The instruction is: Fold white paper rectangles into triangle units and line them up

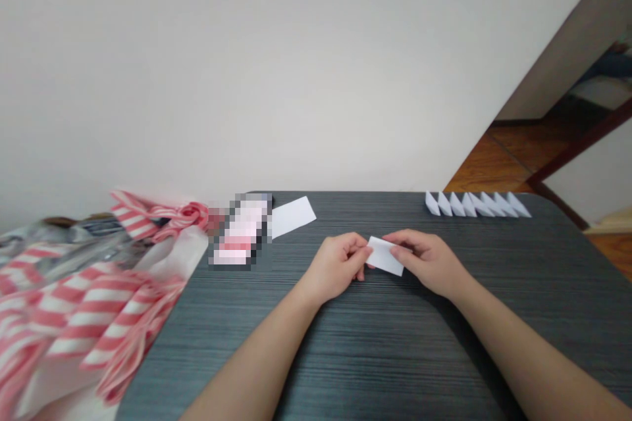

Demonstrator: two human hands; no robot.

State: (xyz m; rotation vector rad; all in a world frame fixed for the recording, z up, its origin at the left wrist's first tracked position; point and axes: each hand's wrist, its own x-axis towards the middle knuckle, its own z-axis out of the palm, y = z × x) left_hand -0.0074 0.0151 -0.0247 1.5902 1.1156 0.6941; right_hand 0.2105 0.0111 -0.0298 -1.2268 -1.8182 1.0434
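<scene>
White slip [382, 259] looks part-folded; left hand [336, 264], right hand [430, 260] pinch it. Folded row [468, 206] is done far right; flat sheet [295, 216] waits far left.

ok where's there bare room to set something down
Tabletop shows bare between the white sheet and folded papers, and outside the left forearm and right forearm. Crowded: far-left corner, by the pixelated item; mid-table, where left hand and right hand hold paper.

Soft, diffuse light, brightest on the wall [320, 92], shadow beside the right arm [518, 352], coarse pixelated patch [241, 230] at left.
</scene>
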